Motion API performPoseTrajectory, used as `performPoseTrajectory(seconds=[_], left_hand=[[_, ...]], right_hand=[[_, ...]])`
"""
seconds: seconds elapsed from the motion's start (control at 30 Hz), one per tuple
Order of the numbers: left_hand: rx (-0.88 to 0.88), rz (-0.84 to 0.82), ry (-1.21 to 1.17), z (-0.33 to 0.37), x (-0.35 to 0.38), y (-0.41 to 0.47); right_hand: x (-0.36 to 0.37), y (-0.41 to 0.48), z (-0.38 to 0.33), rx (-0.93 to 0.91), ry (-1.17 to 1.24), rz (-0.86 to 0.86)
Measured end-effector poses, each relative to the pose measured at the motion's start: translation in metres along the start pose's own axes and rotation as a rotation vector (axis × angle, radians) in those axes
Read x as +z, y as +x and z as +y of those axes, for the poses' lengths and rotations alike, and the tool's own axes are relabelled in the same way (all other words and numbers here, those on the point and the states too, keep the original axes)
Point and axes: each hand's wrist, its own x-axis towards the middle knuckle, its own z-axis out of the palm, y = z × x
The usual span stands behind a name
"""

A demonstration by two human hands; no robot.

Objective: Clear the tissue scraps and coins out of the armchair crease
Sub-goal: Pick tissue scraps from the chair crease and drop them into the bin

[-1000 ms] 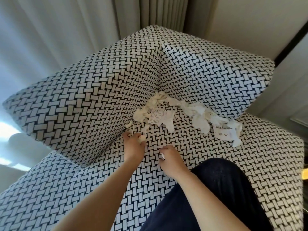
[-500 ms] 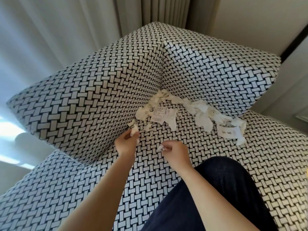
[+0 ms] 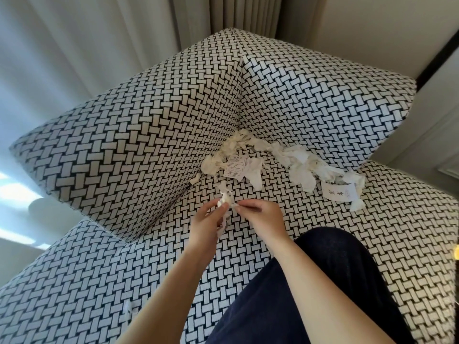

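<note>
White tissue scraps [image 3: 295, 162] lie heaped along the crease where the armchair seat [image 3: 372, 244] meets its back cushions. A printed slip [image 3: 235, 167] and a white label with red writing [image 3: 339, 192] lie among them. My left hand [image 3: 207, 224] and my right hand [image 3: 260, 216] are together above the seat, both pinching a small bunch of tissue scraps [image 3: 225, 198]; a strip of it hangs down between them. No coins show.
The armchair is covered in black-and-white woven fabric, with a left cushion [image 3: 124, 150] and a right cushion [image 3: 323, 108] meeting in a corner. Grey curtains [image 3: 99, 45] hang behind. My knee in dark cloth [image 3: 323, 281] rests on the seat. One stray scrap [image 3: 129, 310] lies lower left.
Both hands lifted off the seat and came together. The left hand brought scraps up from the left crease, and the right hand now pinches the same bunch.
</note>
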Motion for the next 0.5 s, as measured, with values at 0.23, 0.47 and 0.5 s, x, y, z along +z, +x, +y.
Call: performPoseTrajectory(seconds=[0.23,0.47,0.5], left_hand=[[0.161,-0.044,0.274,-0.002,0.01,-0.011],[0.321,-0.077,0.545,-0.002,0.019,-0.017],[0.324,-0.062,0.535,0.0,0.02,-0.016]], right_hand=[[0.001,-0.004,0.0,0.078,0.266,-0.152],[-0.005,-0.007,-0.005,0.186,0.51,-0.105],[-0.006,-0.008,-0.005,0.196,0.532,-0.092]])
